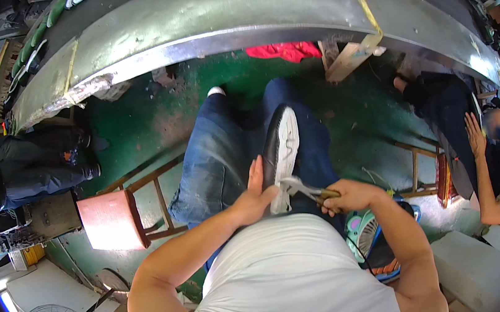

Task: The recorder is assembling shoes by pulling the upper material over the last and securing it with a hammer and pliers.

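In the head view, the black shoe with its white sole lies above the lap, its long axis running away from the body and leaning right. The left hand clasps its near end; from the right, the right hand grips pincers aimed crosswise there. Their bite is indistinct; most of the upper is hidden.

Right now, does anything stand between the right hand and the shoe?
Yes, the metal pliers: the right hand holds them, and their far end reaches the shoe's near end. Nothing visible separates the left hand from the shoe.
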{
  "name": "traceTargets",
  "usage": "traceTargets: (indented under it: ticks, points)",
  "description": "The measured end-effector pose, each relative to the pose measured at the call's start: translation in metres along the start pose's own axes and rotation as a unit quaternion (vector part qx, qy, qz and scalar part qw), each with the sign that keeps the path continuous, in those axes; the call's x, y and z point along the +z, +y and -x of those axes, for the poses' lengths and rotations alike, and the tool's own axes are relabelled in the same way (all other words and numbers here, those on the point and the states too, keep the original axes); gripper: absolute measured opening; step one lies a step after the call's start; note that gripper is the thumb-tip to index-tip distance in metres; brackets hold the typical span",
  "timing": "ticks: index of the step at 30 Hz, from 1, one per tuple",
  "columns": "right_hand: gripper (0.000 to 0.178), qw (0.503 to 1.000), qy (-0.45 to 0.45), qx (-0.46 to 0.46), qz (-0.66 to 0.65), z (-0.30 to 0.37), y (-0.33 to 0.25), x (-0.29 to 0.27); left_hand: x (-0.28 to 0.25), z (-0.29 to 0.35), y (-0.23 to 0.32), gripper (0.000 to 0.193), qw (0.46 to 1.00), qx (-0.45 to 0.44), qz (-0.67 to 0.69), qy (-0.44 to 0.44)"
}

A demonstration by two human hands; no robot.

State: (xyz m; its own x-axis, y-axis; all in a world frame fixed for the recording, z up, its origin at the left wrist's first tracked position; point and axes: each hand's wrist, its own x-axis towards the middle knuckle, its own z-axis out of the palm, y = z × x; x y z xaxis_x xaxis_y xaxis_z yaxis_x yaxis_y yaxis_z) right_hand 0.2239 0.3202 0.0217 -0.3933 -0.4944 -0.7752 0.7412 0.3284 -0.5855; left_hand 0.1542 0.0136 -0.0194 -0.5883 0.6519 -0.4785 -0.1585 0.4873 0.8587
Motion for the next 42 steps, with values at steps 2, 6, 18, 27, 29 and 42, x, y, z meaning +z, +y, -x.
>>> traceTargets:
  ticks: [2, 6, 18, 27, 29, 42]
  points:
    - [0.022, 1.0, -0.005, -0.022, 0.017, 0.009, -0.008, -0.001, 0.001, -0.001, 0.005, 0.095, 0.998, -0.01, 0.053, 0.029]
    - [0.027, 0.96, 0.154, -0.165, 0.166, 0.021, -0.039, 0.024, 0.009, -0.008, 0.008, 0.1, 0.994, -0.026, 0.051, 0.094]
    - [0.042, 0.942, 0.266, -0.197, 0.052, -0.023, 0.016, 0.033, -0.061, 0.05, 0.049, 0.086, 0.908, -0.021, 0.412, 0.075]
    - [0.043, 0.968, 0.176, -0.146, -0.103, -0.046, 0.012, 0.002, -0.222, 0.01, 0.211, 0.08, 0.9, 0.211, 0.311, 0.22]
    - [0.044, 0.97, 0.164, -0.146, -0.108, -0.051, 0.012, -0.007, -0.275, -0.033, 0.244, 0.079, 0.903, 0.168, 0.291, 0.269]
    - [0.046, 0.961, 0.068, -0.119, -0.24, -0.064, -0.014, -0.065, -0.481, -0.296, 0.27, 0.063, 0.532, -0.004, -0.762, 0.369]
